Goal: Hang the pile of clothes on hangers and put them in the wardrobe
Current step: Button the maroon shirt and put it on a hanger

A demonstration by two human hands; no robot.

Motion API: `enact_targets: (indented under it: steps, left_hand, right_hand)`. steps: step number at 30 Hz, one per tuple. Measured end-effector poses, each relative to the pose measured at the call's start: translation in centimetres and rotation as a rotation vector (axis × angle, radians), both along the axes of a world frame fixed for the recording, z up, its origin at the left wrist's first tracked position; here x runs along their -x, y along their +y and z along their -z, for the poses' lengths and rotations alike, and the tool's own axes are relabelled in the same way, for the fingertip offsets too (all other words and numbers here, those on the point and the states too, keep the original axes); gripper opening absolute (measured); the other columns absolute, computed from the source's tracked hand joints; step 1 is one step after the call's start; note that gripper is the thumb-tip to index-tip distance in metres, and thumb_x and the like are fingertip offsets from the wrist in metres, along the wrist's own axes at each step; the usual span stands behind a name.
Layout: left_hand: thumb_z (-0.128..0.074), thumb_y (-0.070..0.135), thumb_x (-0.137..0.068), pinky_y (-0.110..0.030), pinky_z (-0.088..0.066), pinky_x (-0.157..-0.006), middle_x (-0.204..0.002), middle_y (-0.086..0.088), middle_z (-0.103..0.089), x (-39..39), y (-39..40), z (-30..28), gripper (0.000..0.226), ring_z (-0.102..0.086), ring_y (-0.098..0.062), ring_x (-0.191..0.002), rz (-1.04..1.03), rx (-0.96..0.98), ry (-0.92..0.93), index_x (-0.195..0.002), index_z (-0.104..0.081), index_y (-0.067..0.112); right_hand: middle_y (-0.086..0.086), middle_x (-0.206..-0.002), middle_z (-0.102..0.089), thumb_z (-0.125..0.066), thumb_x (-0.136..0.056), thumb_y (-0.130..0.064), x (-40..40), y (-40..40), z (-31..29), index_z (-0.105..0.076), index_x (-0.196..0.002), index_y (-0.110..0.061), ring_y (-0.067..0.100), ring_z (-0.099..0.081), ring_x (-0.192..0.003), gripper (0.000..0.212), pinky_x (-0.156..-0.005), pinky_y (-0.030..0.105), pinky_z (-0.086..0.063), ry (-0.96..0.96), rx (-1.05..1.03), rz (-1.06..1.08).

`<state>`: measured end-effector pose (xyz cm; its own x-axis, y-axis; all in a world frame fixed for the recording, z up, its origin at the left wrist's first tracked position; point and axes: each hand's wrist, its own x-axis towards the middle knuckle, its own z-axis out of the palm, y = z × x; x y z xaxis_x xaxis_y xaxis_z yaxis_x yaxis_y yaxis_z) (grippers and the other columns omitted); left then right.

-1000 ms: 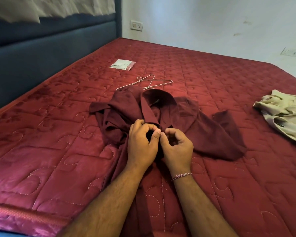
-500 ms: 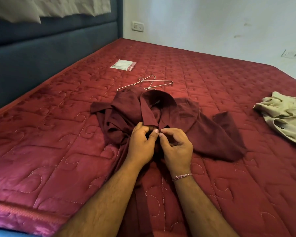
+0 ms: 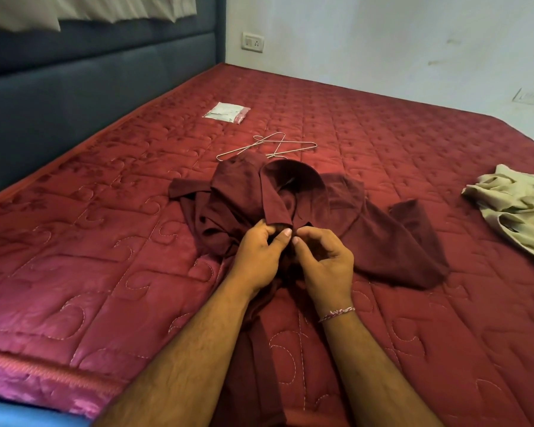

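Now both hands, left [image 3: 256, 260], right [image 3: 324, 263], pinching maroon shirt [image 3: 290, 198] front, probably button, below collar.

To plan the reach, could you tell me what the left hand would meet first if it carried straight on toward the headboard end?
Probably the maroon shirt's collar just beyond the left hand, then the wire hangers; depth is uncertain.

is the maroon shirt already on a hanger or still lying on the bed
Still lying on the bed. The crumpled maroon shirt sprawls on the red quilted mattress, and the thin metal wire hangers lie bare beyond its collar.
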<state>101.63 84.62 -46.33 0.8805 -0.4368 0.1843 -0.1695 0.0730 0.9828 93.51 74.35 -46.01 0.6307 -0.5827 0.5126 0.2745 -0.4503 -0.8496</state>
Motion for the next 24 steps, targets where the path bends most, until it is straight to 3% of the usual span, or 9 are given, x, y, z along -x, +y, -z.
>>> enact_targets:
  steps: [4, 6, 10, 16, 21, 24]
  left_hand:
    - [-0.062, 0.046, -0.088, -0.049, -0.056, -0.098, -0.111, 0.009, -0.071, 0.27, 0.03, -0.36, 0.033, -0.070, -0.011, -0.104, -0.011, 0.004, 0.012, -0.099, -0.080, 0.020]
    - [-0.067, 0.049, -0.084, -0.047, -0.059, -0.092, -0.106, 0.008, -0.071, 0.46, 0.02, -0.42, 0.031, -0.071, -0.011, -0.097, -0.025, -0.004, 0.009, -0.092, -0.078, 0.022]
    - [-0.079, 0.035, -0.084, -0.045, -0.063, -0.081, -0.094, 0.004, -0.074, 0.43, 0.03, -0.07, 0.012, -0.073, -0.012, -0.085, -0.087, -0.018, 0.002, -0.086, -0.072, 0.025]
    - [-0.074, 0.028, -0.087, -0.049, -0.061, -0.087, -0.096, 0.007, -0.074, 0.17, 0.08, -0.21, 0.013, -0.073, -0.014, -0.091, -0.083, -0.013, 0.048, -0.094, -0.077, 0.018]
    - [-0.063, 0.035, -0.086, -0.052, -0.057, -0.095, -0.101, 0.003, -0.077, 0.10, 0.09, -0.34, 0.029, -0.073, -0.018, -0.099, -0.053, -0.033, 0.102, -0.102, -0.078, 0.016]
    - [-0.060, 0.035, -0.089, -0.052, -0.055, -0.100, -0.103, 0.002, -0.078, 0.06, 0.34, -0.38, 0.032, -0.073, -0.019, -0.104, -0.009, -0.004, 0.130, -0.106, -0.077, 0.015]
  right_hand:
    - [-0.004, -0.096, -0.074, -0.078, -0.085, -0.002, -0.07, -0.22, 0.30, -0.077, -0.097, -0.017, 0.021, -0.072, -0.094, 0.020, -0.086, 0.056, -0.058, 0.011, 0.010, 0.034]
    - [-0.005, -0.096, -0.074, -0.078, -0.085, -0.001, -0.05, -0.02, 0.22, -0.076, -0.096, -0.019, 0.020, -0.072, -0.093, 0.021, -0.087, 0.053, -0.058, 0.018, 0.028, 0.041]
    - [-0.008, -0.095, -0.075, -0.079, -0.083, 0.000, -0.20, 0.35, 0.26, -0.075, -0.094, -0.025, 0.012, -0.071, -0.093, 0.027, -0.087, 0.043, -0.059, 0.037, 0.109, 0.083]
    - [-0.005, -0.099, -0.075, -0.075, -0.086, 0.003, -0.02, 0.21, 0.19, -0.078, -0.099, -0.014, 0.010, -0.071, -0.097, 0.022, -0.091, 0.034, -0.058, 0.037, 0.168, 0.091]
    - [-0.002, -0.098, -0.072, -0.076, -0.086, 0.002, -0.31, 0.36, 0.26, -0.076, -0.097, -0.014, 0.018, -0.071, -0.095, 0.020, -0.085, 0.042, -0.060, 0.032, 0.130, 0.071]
    - [-0.004, -0.098, -0.076, -0.080, -0.085, -0.004, -0.25, 0.43, 0.30, -0.077, -0.097, -0.019, 0.019, -0.073, -0.096, 0.020, -0.090, 0.048, -0.059, 0.031, 0.025, 0.062]
